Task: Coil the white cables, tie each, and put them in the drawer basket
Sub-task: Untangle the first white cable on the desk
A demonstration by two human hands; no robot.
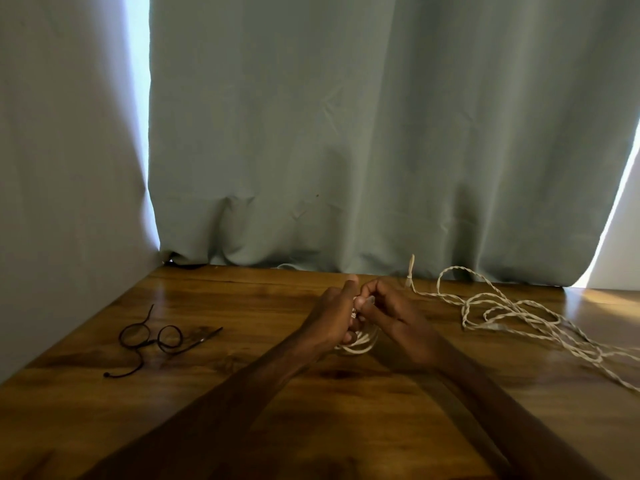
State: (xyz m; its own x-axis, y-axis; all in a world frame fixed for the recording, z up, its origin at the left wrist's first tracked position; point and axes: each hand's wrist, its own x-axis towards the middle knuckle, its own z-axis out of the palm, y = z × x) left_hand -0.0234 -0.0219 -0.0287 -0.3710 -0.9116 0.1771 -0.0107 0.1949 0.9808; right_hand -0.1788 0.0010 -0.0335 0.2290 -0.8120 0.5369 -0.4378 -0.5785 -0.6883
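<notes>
A small coil of white cable (360, 342) hangs between my two hands above the wooden table (242, 393). My left hand (334, 315) grips the coil's top, with the loops showing below its fingers. My right hand (388, 311) pinches something pale at the coil's top, which is too small to make out. A second white cable (512, 311), twisted and uncoiled, lies in loose loops on the table to the right and runs off the right edge. One end of it (410, 271) sticks up near the curtain. No drawer basket is in view.
Round dark-rimmed glasses (152, 337) lie open on the table's left part. A grey-green curtain (346, 150) hangs along the table's far edge. A pale wall (62, 202) bounds the left side.
</notes>
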